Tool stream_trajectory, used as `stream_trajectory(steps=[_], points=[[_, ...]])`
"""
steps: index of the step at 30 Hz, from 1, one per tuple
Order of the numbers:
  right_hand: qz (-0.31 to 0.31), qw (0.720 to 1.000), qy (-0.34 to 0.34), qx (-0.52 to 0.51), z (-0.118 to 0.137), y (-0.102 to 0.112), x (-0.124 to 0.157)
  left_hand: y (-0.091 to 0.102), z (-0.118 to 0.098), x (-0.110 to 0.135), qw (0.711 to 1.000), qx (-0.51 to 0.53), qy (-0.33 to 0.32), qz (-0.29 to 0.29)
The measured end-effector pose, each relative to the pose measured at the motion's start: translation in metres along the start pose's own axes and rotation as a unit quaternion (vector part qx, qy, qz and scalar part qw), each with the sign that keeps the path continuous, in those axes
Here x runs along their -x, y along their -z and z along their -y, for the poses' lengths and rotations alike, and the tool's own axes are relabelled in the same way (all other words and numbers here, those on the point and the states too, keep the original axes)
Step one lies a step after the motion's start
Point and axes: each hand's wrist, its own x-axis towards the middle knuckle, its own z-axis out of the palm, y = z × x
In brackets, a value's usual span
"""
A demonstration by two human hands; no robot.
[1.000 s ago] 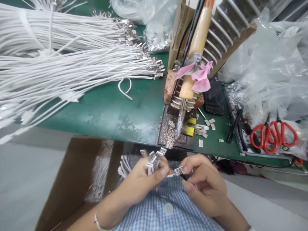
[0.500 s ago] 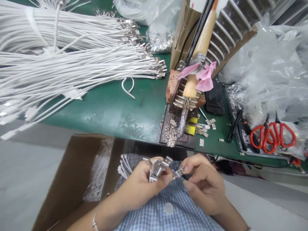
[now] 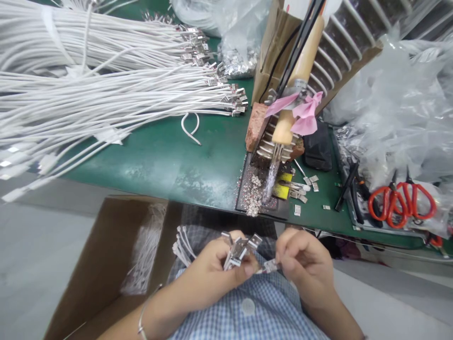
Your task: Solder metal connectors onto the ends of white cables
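Observation:
My left hand (image 3: 212,267) is closed round a bunch of white cables whose metal USB plugs (image 3: 242,248) stick up past the thumb and fingers. The cables' other ends (image 3: 183,245) come out behind that hand, to the left. One USB plug (image 3: 271,265) points right from the left fingertips. My right hand (image 3: 306,259) pinches this plug's end between thumb and fingers, so part of it is hidden. Both hands are above my lap, in front of the table edge.
A soldering iron (image 3: 283,125) rests in a coil stand, its tip over a dark plate (image 3: 244,193) with solder crumbs. White cable bundles (image 3: 141,94) lie at left. Red-handled scissors (image 3: 389,203) lie at right. A cardboard box (image 3: 85,264) stands below the table.
My right fingers have closed onto the single plug, which is now turned flatter and lower. The bunch in my left hand has shifted slightly right.

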Motion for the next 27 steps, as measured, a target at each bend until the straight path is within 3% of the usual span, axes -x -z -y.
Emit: stream_trajectory(steps=[2,7,9,15,22,27], points=[[0.009,1.000,-0.028,0.009,-0.002,0.001,-0.002,-0.002,0.003,0.000,1.000,-0.014,-0.006,0.023],[0.167,0.982,-0.073,0.058,-0.005,0.003,-0.008,-0.009,0.009,0.000,0.998,-0.025,0.018,0.058],[0.189,0.976,-0.089,0.056,-0.006,0.003,-0.008,-0.010,0.008,0.001,0.997,-0.022,0.039,0.057],[0.130,0.978,-0.159,-0.025,-0.008,0.001,-0.004,-0.005,0.003,0.010,0.997,-0.013,0.076,-0.011],[0.076,0.987,-0.127,-0.061,-0.009,-0.005,-0.003,0.000,0.000,0.008,0.996,-0.028,0.083,-0.029],[0.079,0.990,-0.117,-0.027,-0.008,-0.004,-0.004,-0.003,-0.003,0.005,0.995,0.007,0.089,-0.052]])
